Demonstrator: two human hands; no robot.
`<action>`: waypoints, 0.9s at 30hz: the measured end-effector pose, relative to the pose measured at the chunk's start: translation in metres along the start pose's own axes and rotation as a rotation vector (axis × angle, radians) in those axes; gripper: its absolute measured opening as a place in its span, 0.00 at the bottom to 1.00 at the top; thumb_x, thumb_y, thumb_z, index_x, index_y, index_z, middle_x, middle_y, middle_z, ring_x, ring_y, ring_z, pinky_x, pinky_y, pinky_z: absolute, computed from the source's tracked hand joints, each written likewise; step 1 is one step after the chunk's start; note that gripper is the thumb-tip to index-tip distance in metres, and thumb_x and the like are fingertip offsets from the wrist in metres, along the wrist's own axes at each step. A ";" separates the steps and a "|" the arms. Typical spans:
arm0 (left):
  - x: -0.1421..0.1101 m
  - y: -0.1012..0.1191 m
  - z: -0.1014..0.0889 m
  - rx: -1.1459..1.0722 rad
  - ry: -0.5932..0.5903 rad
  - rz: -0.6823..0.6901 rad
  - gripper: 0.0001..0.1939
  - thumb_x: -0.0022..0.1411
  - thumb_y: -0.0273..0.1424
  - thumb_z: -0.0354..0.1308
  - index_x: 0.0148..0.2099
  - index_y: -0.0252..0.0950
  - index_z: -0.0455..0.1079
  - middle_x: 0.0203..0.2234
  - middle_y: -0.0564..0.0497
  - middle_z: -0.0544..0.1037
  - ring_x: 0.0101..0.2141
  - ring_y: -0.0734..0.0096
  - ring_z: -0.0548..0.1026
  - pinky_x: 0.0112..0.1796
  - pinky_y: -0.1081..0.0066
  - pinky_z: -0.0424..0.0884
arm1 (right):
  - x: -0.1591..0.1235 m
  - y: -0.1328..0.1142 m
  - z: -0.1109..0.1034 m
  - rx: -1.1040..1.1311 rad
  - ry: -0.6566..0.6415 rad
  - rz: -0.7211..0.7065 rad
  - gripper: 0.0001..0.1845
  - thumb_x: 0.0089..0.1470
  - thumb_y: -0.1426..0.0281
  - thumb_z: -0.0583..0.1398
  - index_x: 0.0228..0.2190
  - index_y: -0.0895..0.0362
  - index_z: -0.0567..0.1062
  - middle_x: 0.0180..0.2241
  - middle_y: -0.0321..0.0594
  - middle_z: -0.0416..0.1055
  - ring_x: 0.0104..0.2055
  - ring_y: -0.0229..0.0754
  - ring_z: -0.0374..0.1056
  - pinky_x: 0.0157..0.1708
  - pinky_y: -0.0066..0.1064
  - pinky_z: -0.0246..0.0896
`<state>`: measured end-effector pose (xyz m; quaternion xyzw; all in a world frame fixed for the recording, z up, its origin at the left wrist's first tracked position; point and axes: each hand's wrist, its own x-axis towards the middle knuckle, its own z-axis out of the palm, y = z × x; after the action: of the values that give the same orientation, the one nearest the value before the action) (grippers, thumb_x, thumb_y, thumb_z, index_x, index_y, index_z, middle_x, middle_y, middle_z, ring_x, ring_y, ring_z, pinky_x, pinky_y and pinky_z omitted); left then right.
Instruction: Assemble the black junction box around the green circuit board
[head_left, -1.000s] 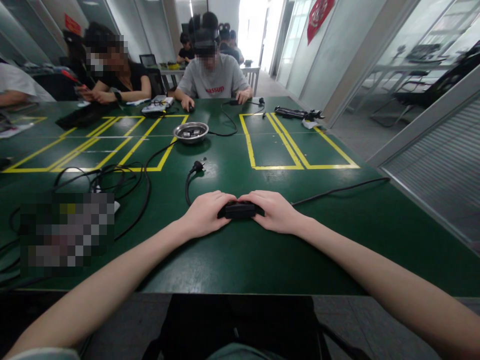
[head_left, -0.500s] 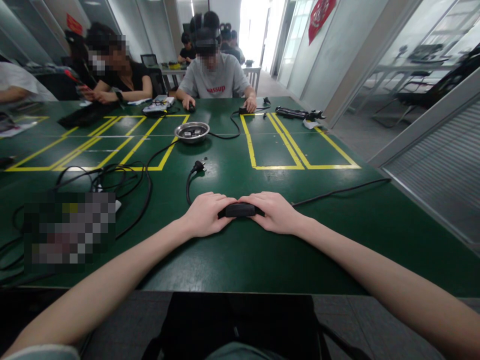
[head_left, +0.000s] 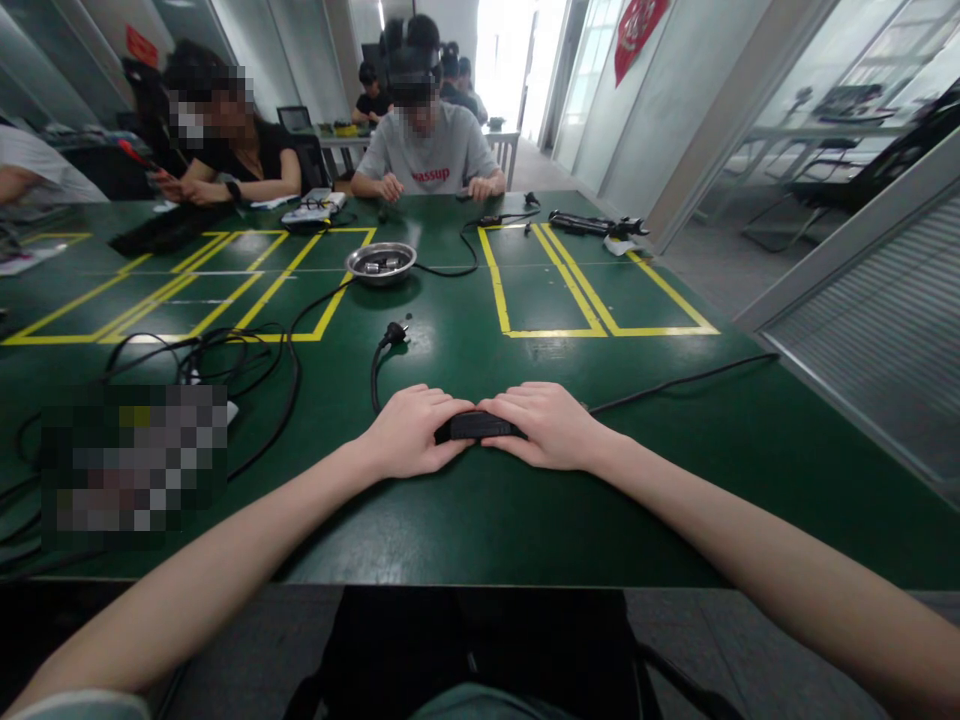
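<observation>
A black power adapter [head_left: 468, 428] lies low over the table in front of me, gripped from both ends. My left hand [head_left: 411, 432] is closed around its left end, thumb below and fingers on top. Around its right end my right hand [head_left: 551, 425] is closed in the same way, with its thumb across the front face. Both ends of the adapter are hidden by the hands. A black cable curves up from behind the left hand to a plug [head_left: 393, 335]. Another black cable [head_left: 675, 384] runs from behind the right hand toward the table's right edge.
Tangled black cables [head_left: 225, 350] and a blurred-out item [head_left: 142, 460] lie at the left. A metal bowl [head_left: 381, 263] with small metal parts stands farther back on the green table [head_left: 480, 530], among yellow tape outlines. Co-workers sit across and at the left; a folded black stand [head_left: 589, 224] lies back right.
My right thumb and fingers have moved a little left over the adapter, covering more of its front. The co-worker opposite has lifted their hands off the black items on the table.
</observation>
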<state>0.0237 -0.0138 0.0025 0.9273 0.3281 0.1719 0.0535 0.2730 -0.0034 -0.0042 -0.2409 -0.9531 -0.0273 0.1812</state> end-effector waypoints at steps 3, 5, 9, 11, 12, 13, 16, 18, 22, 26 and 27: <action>0.000 0.000 -0.003 0.059 0.027 0.069 0.22 0.70 0.46 0.57 0.53 0.34 0.75 0.33 0.46 0.83 0.33 0.62 0.80 0.38 0.65 0.70 | -0.001 -0.003 -0.001 -0.016 0.012 -0.001 0.23 0.72 0.55 0.53 0.47 0.62 0.77 0.33 0.46 0.79 0.34 0.46 0.75 0.35 0.35 0.60; 0.000 0.000 -0.004 0.101 0.029 0.113 0.24 0.72 0.48 0.54 0.53 0.33 0.75 0.30 0.47 0.81 0.32 0.63 0.80 0.38 0.66 0.70 | -0.001 -0.003 -0.002 -0.014 0.016 0.006 0.23 0.71 0.55 0.53 0.46 0.62 0.77 0.32 0.46 0.79 0.33 0.46 0.75 0.35 0.35 0.60; 0.000 -0.002 -0.004 0.133 0.031 0.139 0.25 0.76 0.47 0.47 0.53 0.33 0.74 0.29 0.47 0.80 0.31 0.64 0.78 0.37 0.66 0.69 | 0.000 -0.002 -0.001 0.007 0.024 0.026 0.22 0.71 0.56 0.55 0.46 0.61 0.77 0.35 0.47 0.80 0.35 0.47 0.75 0.36 0.35 0.62; 0.000 -0.002 -0.003 0.133 0.036 0.135 0.25 0.77 0.47 0.46 0.53 0.32 0.74 0.30 0.47 0.80 0.32 0.64 0.78 0.37 0.66 0.69 | 0.000 0.000 -0.001 0.019 0.034 0.012 0.20 0.70 0.56 0.56 0.46 0.60 0.77 0.35 0.46 0.80 0.35 0.46 0.76 0.36 0.35 0.63; 0.000 -0.002 -0.003 0.130 0.036 0.133 0.25 0.77 0.47 0.47 0.53 0.33 0.74 0.30 0.46 0.80 0.33 0.64 0.78 0.37 0.66 0.69 | -0.001 0.000 -0.001 0.018 0.042 0.000 0.20 0.70 0.57 0.56 0.46 0.60 0.77 0.34 0.46 0.80 0.35 0.46 0.76 0.36 0.35 0.63; -0.001 -0.001 -0.003 0.122 0.035 0.130 0.24 0.77 0.47 0.47 0.52 0.33 0.74 0.32 0.46 0.81 0.33 0.63 0.79 0.38 0.66 0.69 | -0.001 0.001 -0.001 0.012 0.050 -0.016 0.19 0.70 0.58 0.56 0.46 0.60 0.77 0.34 0.45 0.80 0.35 0.46 0.76 0.36 0.34 0.64; 0.000 0.001 -0.003 0.052 0.043 0.074 0.26 0.74 0.51 0.50 0.53 0.32 0.73 0.36 0.44 0.82 0.36 0.60 0.79 0.39 0.65 0.69 | -0.004 0.003 -0.001 -0.039 0.086 -0.073 0.19 0.71 0.61 0.53 0.50 0.61 0.76 0.39 0.48 0.81 0.37 0.45 0.77 0.36 0.33 0.66; 0.001 0.002 -0.004 -0.041 0.034 -0.006 0.27 0.72 0.53 0.50 0.52 0.33 0.74 0.37 0.44 0.82 0.36 0.60 0.79 0.38 0.65 0.69 | -0.005 0.003 -0.003 -0.103 0.116 -0.107 0.19 0.72 0.64 0.51 0.53 0.61 0.75 0.45 0.49 0.81 0.40 0.45 0.77 0.37 0.33 0.67; 0.004 0.005 -0.008 -0.284 -0.084 -0.198 0.24 0.74 0.47 0.47 0.40 0.35 0.74 0.28 0.51 0.78 0.28 0.69 0.73 0.31 0.70 0.63 | -0.007 0.003 -0.005 -0.238 0.188 -0.149 0.20 0.73 0.70 0.48 0.56 0.57 0.75 0.49 0.48 0.80 0.39 0.40 0.76 0.36 0.31 0.66; 0.004 0.007 -0.011 -0.544 -0.119 -0.307 0.21 0.68 0.48 0.57 0.43 0.34 0.76 0.27 0.54 0.75 0.27 0.71 0.70 0.29 0.72 0.62 | -0.007 0.005 -0.003 -0.275 0.261 -0.171 0.19 0.72 0.72 0.50 0.55 0.58 0.76 0.49 0.47 0.80 0.36 0.38 0.75 0.35 0.30 0.66; 0.004 0.007 -0.011 -0.587 -0.102 -0.315 0.20 0.67 0.48 0.59 0.44 0.34 0.75 0.28 0.54 0.76 0.28 0.71 0.71 0.30 0.72 0.63 | -0.007 0.006 -0.002 -0.270 0.263 -0.165 0.19 0.72 0.72 0.50 0.55 0.58 0.76 0.48 0.47 0.80 0.37 0.39 0.75 0.35 0.30 0.66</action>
<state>0.0271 -0.0172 0.0151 0.8177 0.4008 0.2019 0.3605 0.2816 -0.0017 -0.0052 -0.1783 -0.9255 -0.2007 0.2672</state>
